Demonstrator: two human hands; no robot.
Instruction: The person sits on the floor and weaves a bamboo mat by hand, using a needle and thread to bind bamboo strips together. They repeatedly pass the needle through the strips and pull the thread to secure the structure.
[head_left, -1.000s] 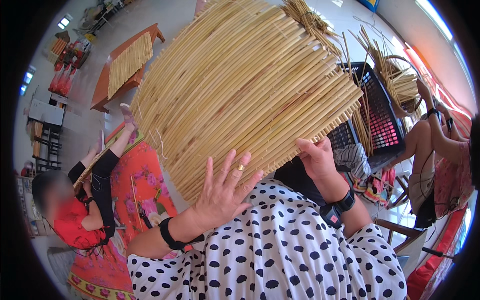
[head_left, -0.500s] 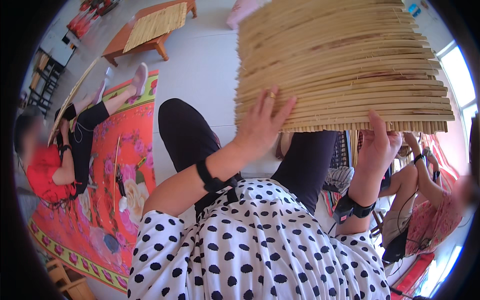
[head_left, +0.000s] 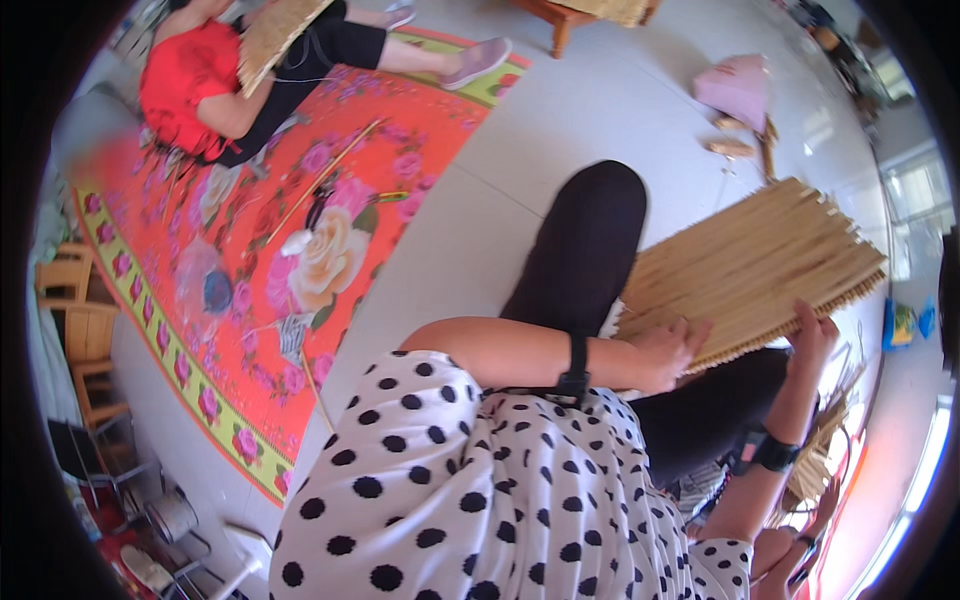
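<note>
A mat of straw-coloured reeds laid side by side, a reed mat (head_left: 750, 275), is held over my lap, slanting up to the right. Its near edge shows a thick row of reed ends. My left hand (head_left: 672, 352) is closed on the near left corner, fingers bent over the top surface. At the near edge further right, my right hand (head_left: 815, 335) pinches the mat, thumb on top and the other fingers partly hidden. A dark strap is on each of my wrists. Below the mat, my right leg is partly covered.
On the left lies a red floral floor mat (head_left: 330, 235) with a thin stick (head_left: 325, 180) and small tools. A person in red (head_left: 195, 90) sits there holding another reed mat (head_left: 275, 45). A wooden table (head_left: 560, 25) and a pink bag (head_left: 733, 88) stand ahead. Another person's arm shows lower right.
My view has swung to the left, bringing more of the floral mat into sight. The reed mat now appears lower and tilted, with both hands still at its near edge; my left fingers are more bent.
</note>
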